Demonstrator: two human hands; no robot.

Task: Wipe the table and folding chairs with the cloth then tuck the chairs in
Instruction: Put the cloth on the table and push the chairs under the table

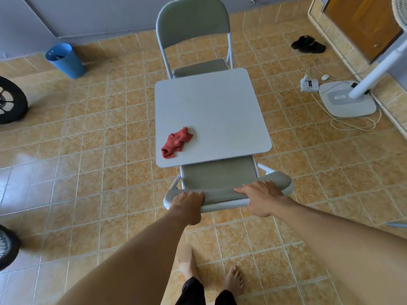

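A small grey square table (220, 102) stands in the middle of the tiled floor. A crumpled red cloth (176, 142) lies on its near left corner. The near grey folding chair (220, 175) has its seat partly under the table's near edge. My left hand (187, 203) grips the left part of its backrest top, fingers curled over it. My right hand (262, 197) holds the right part of the backrest, fingers over the padded top and thumb at the near side. The far folding chair (193, 25) stands across the table, its seat front under the far edge.
A blue bucket (65, 59) stands at the back left. A standing fan base (348, 100), a power strip (309, 84) and cables lie at the right. Black sandals (308, 45) sit at the back right. Dark wheels (11, 100) are at the left edge. My bare feet (209, 269) stand behind the chair.
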